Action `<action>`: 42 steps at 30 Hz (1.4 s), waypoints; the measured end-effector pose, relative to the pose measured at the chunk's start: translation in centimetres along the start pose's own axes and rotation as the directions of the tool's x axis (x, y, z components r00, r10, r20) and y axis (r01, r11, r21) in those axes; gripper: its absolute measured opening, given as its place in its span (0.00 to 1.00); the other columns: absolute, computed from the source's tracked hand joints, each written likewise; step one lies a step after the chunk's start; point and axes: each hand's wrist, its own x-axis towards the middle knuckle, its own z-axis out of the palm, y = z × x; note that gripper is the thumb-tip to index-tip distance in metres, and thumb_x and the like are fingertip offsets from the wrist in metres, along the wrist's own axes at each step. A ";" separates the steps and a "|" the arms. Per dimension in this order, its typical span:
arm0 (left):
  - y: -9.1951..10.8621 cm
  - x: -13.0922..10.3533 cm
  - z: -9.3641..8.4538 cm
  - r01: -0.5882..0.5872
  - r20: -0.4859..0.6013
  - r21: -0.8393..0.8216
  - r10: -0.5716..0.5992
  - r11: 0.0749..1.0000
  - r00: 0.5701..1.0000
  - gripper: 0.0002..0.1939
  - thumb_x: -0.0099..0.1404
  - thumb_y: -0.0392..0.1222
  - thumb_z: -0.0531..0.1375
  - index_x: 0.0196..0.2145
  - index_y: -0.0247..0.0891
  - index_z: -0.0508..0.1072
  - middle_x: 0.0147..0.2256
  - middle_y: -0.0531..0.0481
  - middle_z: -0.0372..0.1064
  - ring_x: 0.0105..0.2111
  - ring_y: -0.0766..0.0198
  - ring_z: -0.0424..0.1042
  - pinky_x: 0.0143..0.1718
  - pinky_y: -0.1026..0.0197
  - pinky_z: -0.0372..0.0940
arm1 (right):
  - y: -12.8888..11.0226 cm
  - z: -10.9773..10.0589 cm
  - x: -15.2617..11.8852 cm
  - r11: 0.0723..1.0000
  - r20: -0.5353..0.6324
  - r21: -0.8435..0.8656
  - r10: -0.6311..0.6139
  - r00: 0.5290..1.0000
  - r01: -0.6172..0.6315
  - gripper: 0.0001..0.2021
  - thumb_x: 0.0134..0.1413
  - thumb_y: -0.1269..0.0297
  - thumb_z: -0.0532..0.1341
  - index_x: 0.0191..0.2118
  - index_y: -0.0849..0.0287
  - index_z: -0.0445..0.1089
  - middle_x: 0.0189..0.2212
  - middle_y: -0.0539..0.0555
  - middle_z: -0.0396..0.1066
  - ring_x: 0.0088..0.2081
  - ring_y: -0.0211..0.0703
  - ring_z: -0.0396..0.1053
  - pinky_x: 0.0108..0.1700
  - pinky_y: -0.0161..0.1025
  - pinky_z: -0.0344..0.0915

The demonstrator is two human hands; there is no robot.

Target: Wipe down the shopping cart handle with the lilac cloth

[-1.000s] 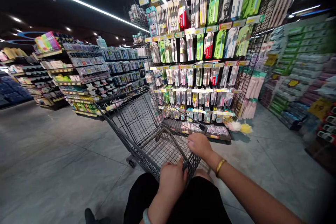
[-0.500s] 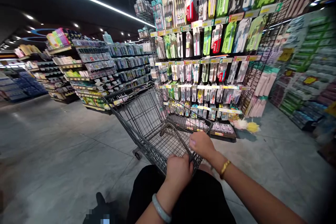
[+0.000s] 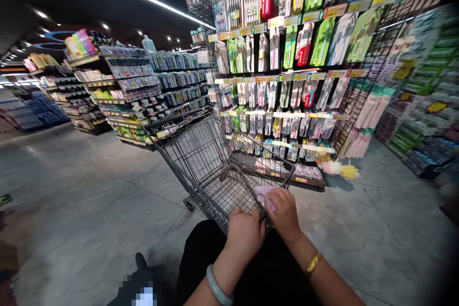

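Observation:
A dark wire shopping cart [image 3: 201, 153] stands in front of me, its basket showing a bare wire floor. My left hand [image 3: 245, 232], with a pale bangle at the wrist, is wrapped round the cart's near rim. Beside it, my right hand [image 3: 283, 210], with a gold bracelet, is closed on a thin light purple cloth [image 3: 263, 192] at the near right corner of the cart. The cloth spreads out a little past the fingers over the basket; the rest is hidden in the hand.
A tall rack of toothbrush packs [image 3: 279, 76] rises behind the cart. Stocked shelves [image 3: 125, 81] stand at the left, and stacked green packs [image 3: 430, 71] at the right. A partly blurred dark shape [image 3: 147, 277] is at the lower left on the grey floor [image 3: 89, 201].
My right hand has turned more upright and shifted slightly down, and more of the purple cloth shows. My left hand keeps its hold on the rim. The view has shifted slightly.

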 end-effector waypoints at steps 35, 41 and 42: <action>-0.3 0.7 -0.2 -0.059 0.052 0.163 0.051 0.985 0.997 0.11 0.68 0.47 0.53 0.34 0.40 0.72 0.23 0.48 0.72 0.26 0.55 0.73 0.36 0.57 0.61 | -1.3 2.3 -6.2 0.798 -0.045 0.469 0.449 0.892 -0.378 0.16 0.51 0.71 0.56 0.47 0.53 0.66 0.51 0.57 0.61 0.55 0.48 0.61 0.61 0.51 0.57; -0.5 0.7 0.0 -0.082 0.017 0.190 0.080 0.978 0.997 0.13 0.70 0.47 0.51 0.34 0.40 0.72 0.21 0.49 0.71 0.25 0.54 0.72 0.35 0.55 0.61 | -1.4 3.9 -8.9 0.607 0.077 0.537 0.657 0.750 -0.587 0.17 0.48 0.72 0.55 0.46 0.54 0.66 0.41 0.53 0.67 0.45 0.47 0.67 0.52 0.49 0.66; -0.6 0.7 -0.1 -0.089 0.015 0.187 0.088 0.978 0.996 0.14 0.71 0.48 0.50 0.35 0.40 0.72 0.21 0.49 0.71 0.25 0.54 0.72 0.35 0.55 0.61 | -1.9 3.2 -8.1 0.593 0.090 0.562 0.649 0.755 -0.577 0.17 0.49 0.72 0.55 0.46 0.54 0.66 0.41 0.53 0.67 0.45 0.46 0.67 0.51 0.48 0.66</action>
